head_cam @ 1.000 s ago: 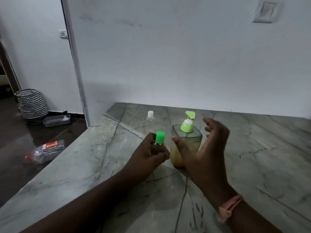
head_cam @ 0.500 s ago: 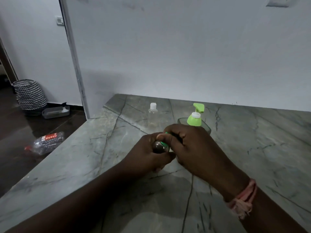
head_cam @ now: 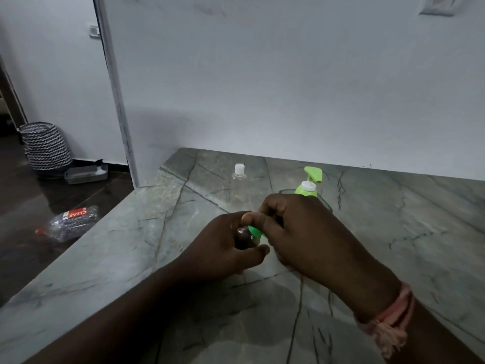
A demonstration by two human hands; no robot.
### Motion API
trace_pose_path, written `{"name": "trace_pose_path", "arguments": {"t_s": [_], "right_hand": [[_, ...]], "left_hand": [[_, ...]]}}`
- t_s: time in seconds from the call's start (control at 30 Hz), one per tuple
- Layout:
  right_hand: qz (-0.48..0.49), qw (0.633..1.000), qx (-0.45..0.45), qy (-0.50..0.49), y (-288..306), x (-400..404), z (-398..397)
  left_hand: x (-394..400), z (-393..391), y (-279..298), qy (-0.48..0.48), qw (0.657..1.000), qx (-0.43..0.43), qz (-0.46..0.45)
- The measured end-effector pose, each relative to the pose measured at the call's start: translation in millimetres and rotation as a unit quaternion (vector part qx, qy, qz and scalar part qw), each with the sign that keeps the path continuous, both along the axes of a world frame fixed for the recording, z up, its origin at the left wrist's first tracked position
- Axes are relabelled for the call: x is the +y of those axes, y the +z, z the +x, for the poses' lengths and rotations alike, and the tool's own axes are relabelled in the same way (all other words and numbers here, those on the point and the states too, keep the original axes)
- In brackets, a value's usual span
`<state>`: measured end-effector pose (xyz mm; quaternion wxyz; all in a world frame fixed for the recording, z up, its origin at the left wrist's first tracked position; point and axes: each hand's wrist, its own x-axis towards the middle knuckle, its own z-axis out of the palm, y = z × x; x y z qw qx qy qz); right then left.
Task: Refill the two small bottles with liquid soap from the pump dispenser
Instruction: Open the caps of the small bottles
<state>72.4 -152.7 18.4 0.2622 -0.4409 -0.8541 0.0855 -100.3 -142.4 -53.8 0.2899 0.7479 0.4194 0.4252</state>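
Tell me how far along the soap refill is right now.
Early. Nothing looks filled yet. In hand: the left hand grips the small dark bottle while the right hand pinches its green cap, apparently unscrewing it. Left: pumping soap from the dispenser into it, then the clear bottle behind, with its white cap on.
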Motion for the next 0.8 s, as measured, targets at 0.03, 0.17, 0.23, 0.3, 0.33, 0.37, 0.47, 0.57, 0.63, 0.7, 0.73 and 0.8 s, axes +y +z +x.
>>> {"name": "trace_pose_path", "arguments": {"t_s": [0.03,0.17,0.23,0.3,0.33,0.37,0.47,0.57,0.63,0.7,0.73,0.8], "right_hand": [[-0.001,1.000,-0.006,0.015,0,2,-1],[-0.037,0.992,0.025,0.116,4,4,1],[-0.075,0.992,0.040,0.092,5,4,0],[-0.065,0.997,0.025,0.014,4,7,-6],[-0.041,0.999,0.007,-0.025,4,9,-9],[-0.017,0.999,-0.010,-0.045,3,11,-12],[-0.017,1.000,-0.003,0.005,6,12,-15],[-0.047,0.994,0.046,0.082,15,12,-9],[-0.046,0.989,0.110,0.088,16,14,-10],[-0.053,0.985,0.152,0.058,7,18,-17],[-0.071,0.984,0.158,0.034,-1,19,-23],[-0.110,0.983,0.144,-0.006,-20,21,-35]], "left_hand": [[-1,-1,1,-0.008,1.000,-0.006,-0.014],[3,-8,1,-0.019,0.997,-0.057,-0.055],[4,-8,2,-0.034,0.995,-0.075,-0.058],[5,-5,0,-0.035,0.995,-0.077,-0.057],[6,-4,-1,-0.025,0.995,-0.071,-0.058],[7,-4,-2,-0.016,0.996,-0.061,-0.058],[9,-8,-2,-0.016,0.997,-0.058,-0.054],[13,-15,0,-0.032,0.991,-0.107,-0.080],[15,-16,2,-0.026,0.988,-0.129,-0.082],[18,-19,2,0.025,0.984,-0.167,-0.063],[21,-21,1,0.066,0.978,-0.192,-0.045],[26,-30,0,0.150,0.955,-0.256,-0.011]]}}
